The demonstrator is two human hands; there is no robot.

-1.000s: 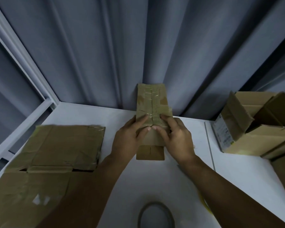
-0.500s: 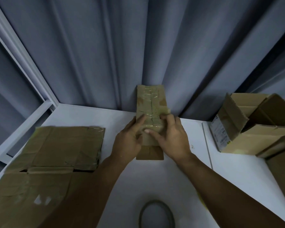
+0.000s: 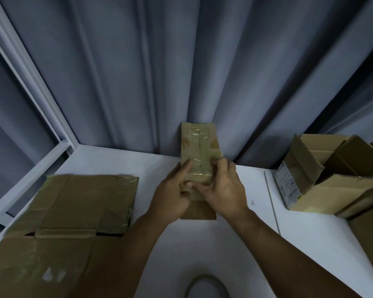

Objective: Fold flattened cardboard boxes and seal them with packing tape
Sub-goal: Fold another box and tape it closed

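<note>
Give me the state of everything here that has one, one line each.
narrow taped box: tape across its front, held on end in both hands.
left hand: grips the box's left side.
right hand: grips its right side, thumb across the front.
flattened cardboard: lying flat on the table, not folded up.
open cardboard box: flaps open, unsealed.
ring, likely a tape roll: untouched, partly out of frame.

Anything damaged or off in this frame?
The small box in the left hand and right hand carries wrinkled, overlapping old tape. The open box on the right has a ragged flap edge. The flattened cardboard on the left shows tears at its fold. Nothing spilled.
</note>
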